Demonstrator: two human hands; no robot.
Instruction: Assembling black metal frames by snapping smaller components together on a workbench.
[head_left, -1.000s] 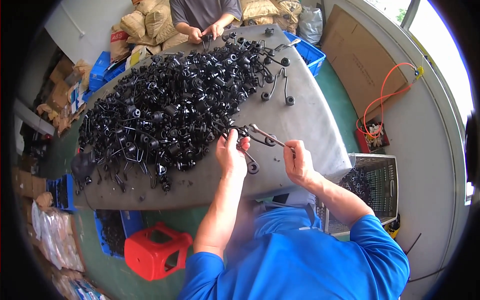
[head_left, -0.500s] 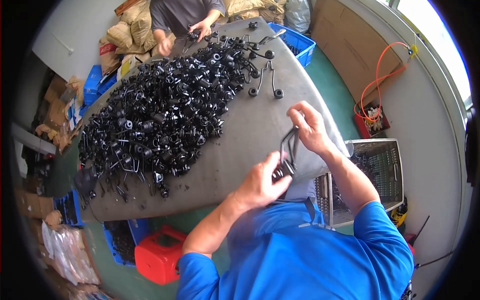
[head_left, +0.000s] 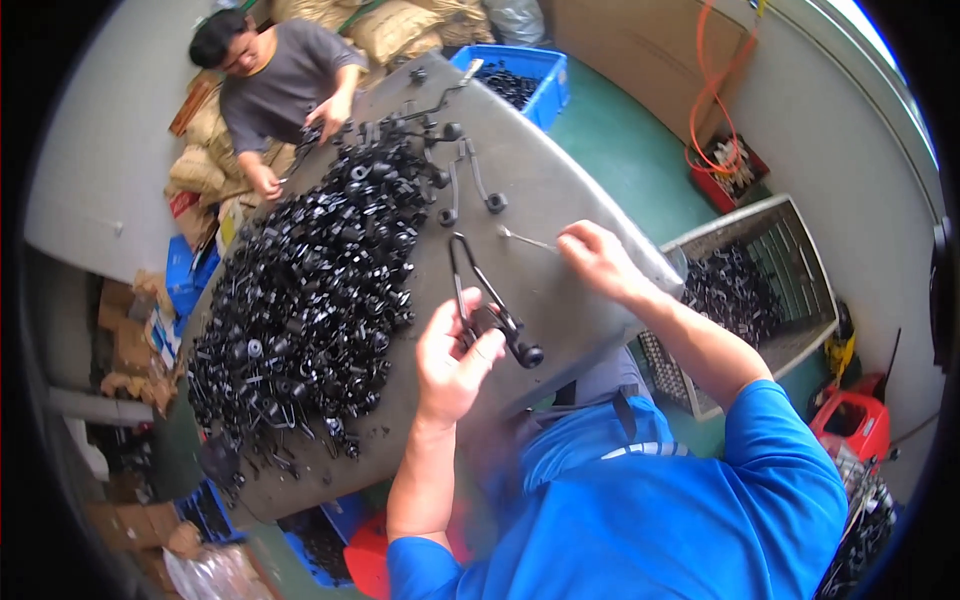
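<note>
Pinching bent black rod (head_left: 509,322): left grip (head_left: 447,362) | rod's loop juts ahead | right grip (head_left: 597,260) at wrench (head_left: 528,239), hold unclear

The person near me wears a bright blue shirt (head_left: 660,520), plain across the back and shoulders, its soft cloth creased into loose folds. Both sleeves are short: the left sleeve (head_left: 420,568) and the right sleeve (head_left: 785,435) each stop close to the elbow, leaving the forearms bare. The left hand (head_left: 448,368) and the right hand (head_left: 603,262) are bare too. Lower on the shirt I can see a pale, broken stripe (head_left: 645,451); a narrow dark strip (head_left: 624,411) shows near it, beside greyish cloth (head_left: 603,382).
</note>
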